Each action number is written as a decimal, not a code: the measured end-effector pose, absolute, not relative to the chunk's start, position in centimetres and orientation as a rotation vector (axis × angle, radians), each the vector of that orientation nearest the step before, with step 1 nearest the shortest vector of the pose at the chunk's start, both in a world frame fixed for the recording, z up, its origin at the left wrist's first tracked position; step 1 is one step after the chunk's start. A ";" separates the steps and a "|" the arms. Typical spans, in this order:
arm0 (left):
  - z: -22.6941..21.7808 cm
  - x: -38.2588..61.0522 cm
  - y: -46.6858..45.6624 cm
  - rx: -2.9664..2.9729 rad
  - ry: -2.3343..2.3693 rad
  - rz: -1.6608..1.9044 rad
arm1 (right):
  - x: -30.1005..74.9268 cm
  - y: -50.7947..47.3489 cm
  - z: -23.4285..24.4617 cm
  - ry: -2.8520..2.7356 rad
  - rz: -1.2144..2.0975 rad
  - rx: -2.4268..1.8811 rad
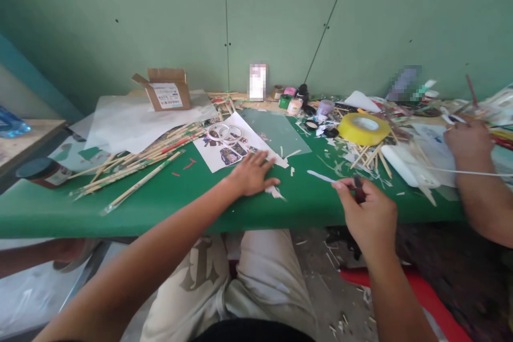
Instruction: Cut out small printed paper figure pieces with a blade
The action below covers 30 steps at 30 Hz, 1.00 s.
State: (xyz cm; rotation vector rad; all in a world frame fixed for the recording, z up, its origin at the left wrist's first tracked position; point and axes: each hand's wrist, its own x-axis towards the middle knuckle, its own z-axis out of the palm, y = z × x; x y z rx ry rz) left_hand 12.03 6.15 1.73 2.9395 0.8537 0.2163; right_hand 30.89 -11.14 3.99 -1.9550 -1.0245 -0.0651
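My left hand (253, 173) lies flat, fingers spread, on the green table (172, 197), touching the near edge of a printed picture sheet (232, 145) and a white paper scrap (276, 191). My right hand (366, 208) is closed around a dark-handled craft knife (358, 188) whose pale blade (320, 176) points left just above the table. Two clear tape rings (225, 132) rest on the sheet.
Bundled wooden sticks (136, 163) lie at left, a cardboard box (166, 88) behind them. A yellow tape roll (364, 128) sits on sticks at right. Small paint pots (294, 100) line the wall. Another person's hand (468, 141) works at far right; someone else's arm (44, 254) shows lower left.
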 end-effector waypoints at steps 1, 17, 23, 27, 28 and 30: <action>1.2 12.7 5.0 2.956 0.772 0.208 | 31.0 -11.4 4.1 -1.013 -0.078 -1.961; 5.5 11.8 8.8 2.995 1.005 0.099 | 31.3 -11.5 4.8 -1.087 -0.043 -1.942; 6.1 11.3 12.3 2.996 0.921 -0.251 | 30.5 -9.5 3.9 -1.203 0.032 -1.876; 6.5 12.0 11.2 3.007 0.885 -0.343 | 30.1 -8.1 3.0 -1.274 0.060 -1.825; 6.5 12.2 11.0 3.007 0.896 -0.354 | 30.0 -7.8 2.8 -1.292 0.062 -1.805; 6.4 12.4 10.7 3.007 0.930 -0.360 | 29.7 -7.2 2.3 -1.335 0.064 -1.760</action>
